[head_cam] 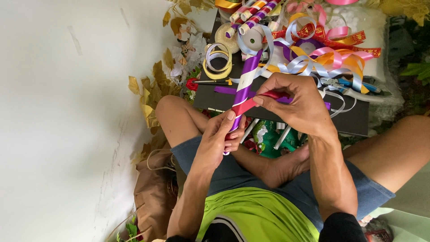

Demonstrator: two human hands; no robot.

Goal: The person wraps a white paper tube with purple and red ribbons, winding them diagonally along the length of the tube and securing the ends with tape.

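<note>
My left hand point(222, 136) grips the lower end of a long tube point(245, 80) wrapped in purple and white ribbon, held slanting up over my lap. My right hand point(293, 104) pinches a red ribbon point(245, 106) and holds it taut across the tube just above my left thumb. The red strip runs from my right fingers down to the tube's lower end. Behind the tube lies a loose purple ribbon point(224, 90) on a dark board point(354, 118).
The dark board carries several striped wrapped tubes point(251, 13), ribbon rolls point(218, 60), a tangle of coloured ribbons point(322, 54) and a small black-handled tool point(210, 82). Gold artificial leaves point(150, 96) and flowers line the white wall point(62, 121) at left. A brown bag point(154, 197) sits by my knee.
</note>
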